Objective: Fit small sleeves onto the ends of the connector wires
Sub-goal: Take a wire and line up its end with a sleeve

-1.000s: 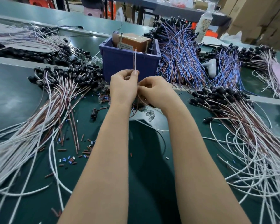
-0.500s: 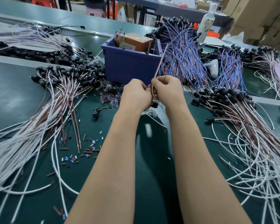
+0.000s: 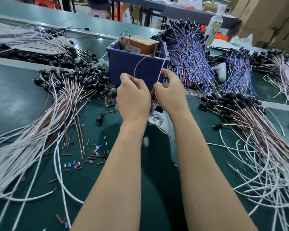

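Grip: left hand [image 3: 133, 95] pinched brown wire [image 3: 135, 67]; right hand [image 3: 171, 93] pinched white wire [image 3: 162, 67].
Place: both wires rose before the far blue bin [image 3: 123, 67].
Tip: steady each end, then slide the sleeve on straight.

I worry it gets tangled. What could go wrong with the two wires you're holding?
The brown wire in the left hand arcs up beside the white wire pinched by the right hand, so they might cross or spring free. A dropped sleeve could vanish among the loose sleeves scattered on the green mat.
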{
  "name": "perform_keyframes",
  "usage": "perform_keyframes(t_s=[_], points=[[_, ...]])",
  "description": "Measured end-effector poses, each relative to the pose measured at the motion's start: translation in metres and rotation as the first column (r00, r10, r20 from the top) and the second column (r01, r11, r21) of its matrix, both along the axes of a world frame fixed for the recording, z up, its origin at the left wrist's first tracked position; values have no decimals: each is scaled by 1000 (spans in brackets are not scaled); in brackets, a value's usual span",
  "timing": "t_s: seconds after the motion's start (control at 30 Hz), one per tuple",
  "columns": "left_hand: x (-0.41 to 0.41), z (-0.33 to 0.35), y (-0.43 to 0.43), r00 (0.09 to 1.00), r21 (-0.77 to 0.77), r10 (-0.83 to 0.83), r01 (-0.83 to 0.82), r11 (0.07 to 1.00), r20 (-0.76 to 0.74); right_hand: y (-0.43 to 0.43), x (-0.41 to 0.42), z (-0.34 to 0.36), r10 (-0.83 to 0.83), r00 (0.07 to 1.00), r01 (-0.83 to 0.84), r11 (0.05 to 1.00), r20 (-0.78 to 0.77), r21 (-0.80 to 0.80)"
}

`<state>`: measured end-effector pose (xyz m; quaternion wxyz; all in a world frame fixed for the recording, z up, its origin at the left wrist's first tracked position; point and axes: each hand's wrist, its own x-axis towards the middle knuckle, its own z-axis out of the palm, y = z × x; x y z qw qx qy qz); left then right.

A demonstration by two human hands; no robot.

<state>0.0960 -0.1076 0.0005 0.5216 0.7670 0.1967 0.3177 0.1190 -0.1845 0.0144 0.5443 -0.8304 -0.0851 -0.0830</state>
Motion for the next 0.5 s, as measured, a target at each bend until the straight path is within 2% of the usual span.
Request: perform_keyframes(t_s=[0.13, 0.3, 0.5], points=[[1, -3, -1, 1000, -64, 3, -2, 998, 16, -1, 1, -1, 10, 1000, -10, 999, 1, -38], [-1, -2, 2, 999, -221, -1, 10, 975, 42, 0, 3, -3, 12, 1000, -13, 997, -9, -80], [-1, -1, 2, 999, -180, -48, 46, 983, -7, 1, 3, -5, 17, 1000, -17, 997, -1, -69]])
